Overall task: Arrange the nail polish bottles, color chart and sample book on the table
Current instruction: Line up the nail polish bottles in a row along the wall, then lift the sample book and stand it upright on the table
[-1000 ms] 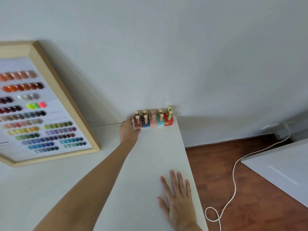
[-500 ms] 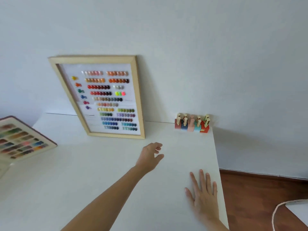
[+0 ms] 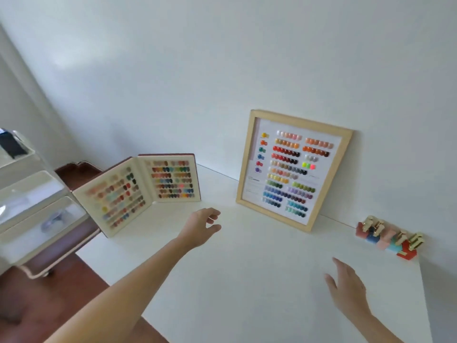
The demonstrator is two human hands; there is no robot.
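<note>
On the white table (image 3: 247, 280), the three sets of things stand well apart along the wall. The sample book (image 3: 143, 189) is propped open like a tent at the far left corner, its left leaf hanging past the table edge. The framed color chart (image 3: 294, 169) leans upright against the wall in the middle. The nail polish bottles (image 3: 388, 237) sit in a tight cluster at the right, touching the wall.

The left hand (image 3: 201, 227) is stretched out, open and empty, fingers loosely curled, between book and chart and nearer the book. The right hand (image 3: 348, 290) is open and empty too, low over the table near the bottles; whether it touches the surface I cannot tell.

I'd guess the book is next. Taking it by the spine or by both leaves at once would be wise, since a one-leaf grip could let it fold or topple, and the overhanging page wants drawing inward.

As for containers, a pale storage unit (image 3: 32, 206) stands left of the table with clear-fronted drawers; their contents are too blurred to name.
</note>
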